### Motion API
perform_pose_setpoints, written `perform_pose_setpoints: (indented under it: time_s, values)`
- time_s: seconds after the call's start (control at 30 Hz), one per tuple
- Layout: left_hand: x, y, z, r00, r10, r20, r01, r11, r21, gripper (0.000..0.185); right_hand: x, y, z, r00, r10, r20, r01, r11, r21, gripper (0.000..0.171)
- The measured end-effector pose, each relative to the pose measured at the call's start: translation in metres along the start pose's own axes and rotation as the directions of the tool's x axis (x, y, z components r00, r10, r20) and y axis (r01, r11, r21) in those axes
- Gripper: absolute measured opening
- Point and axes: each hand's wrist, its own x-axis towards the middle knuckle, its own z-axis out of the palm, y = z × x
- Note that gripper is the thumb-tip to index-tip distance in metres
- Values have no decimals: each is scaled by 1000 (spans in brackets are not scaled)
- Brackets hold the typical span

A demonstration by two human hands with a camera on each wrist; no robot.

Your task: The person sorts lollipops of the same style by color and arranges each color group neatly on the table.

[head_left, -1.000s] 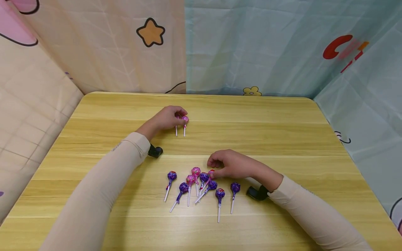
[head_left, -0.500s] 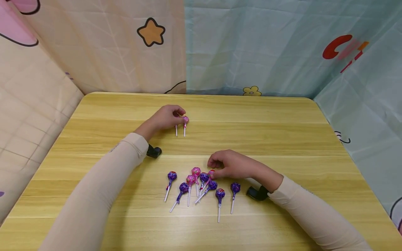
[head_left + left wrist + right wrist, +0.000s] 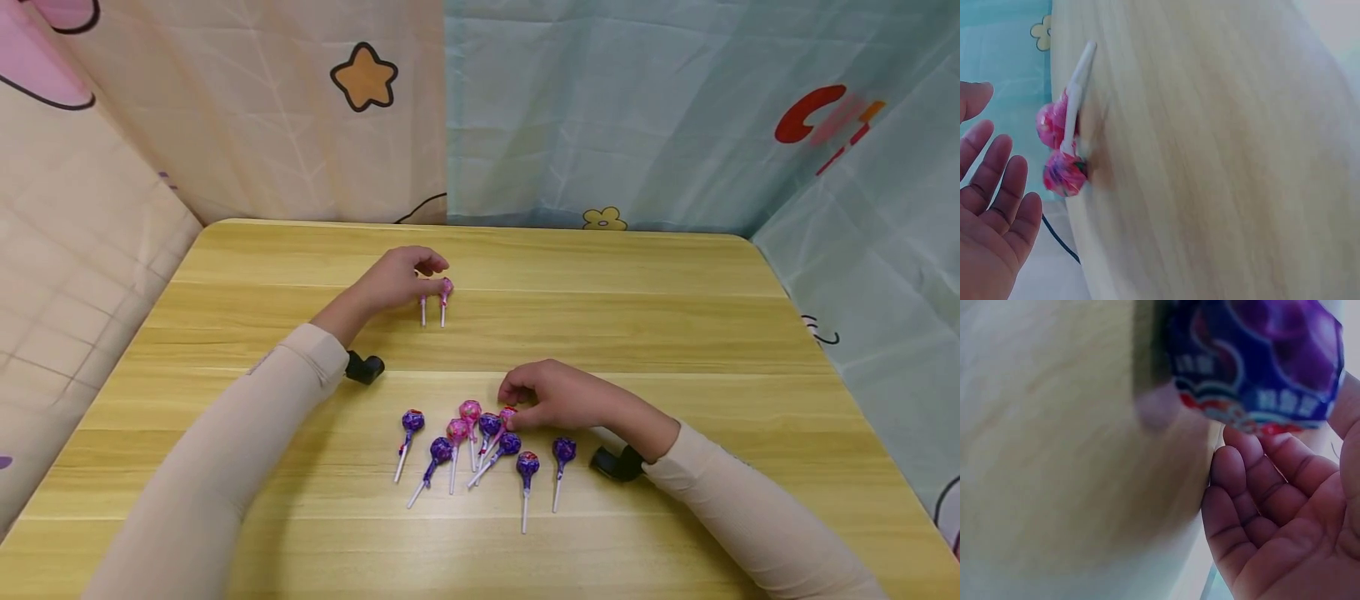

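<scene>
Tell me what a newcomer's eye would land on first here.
First, the cluster of purple and pink wrapped lollipops on white sticks near the front of the pale wooden table, where the right hand touches a pink one. Farther back, two pink lollipops lie side by side at the left hand, whose fingers are spread open.

Both sleeved arms are reaching forward, the left hand point(image 3: 395, 282) lying farther out with fingers loosely spread, the right hand point(image 3: 557, 395) hovering nearer with fingers curling downward.
</scene>
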Motion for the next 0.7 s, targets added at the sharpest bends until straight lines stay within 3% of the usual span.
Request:
perform_pose_setpoints:
  time_s: [0.43,0.7]
  values:
    - [-30,18,13,994,111,9,-111,993,27,36,-2,0,2,1000,-1,6,1,1000,-6,16]
    - [-61,24,32,984,176,23,-177,984,13,34,-3,-1,3,1000,-16,11,16,1000,-6,12]
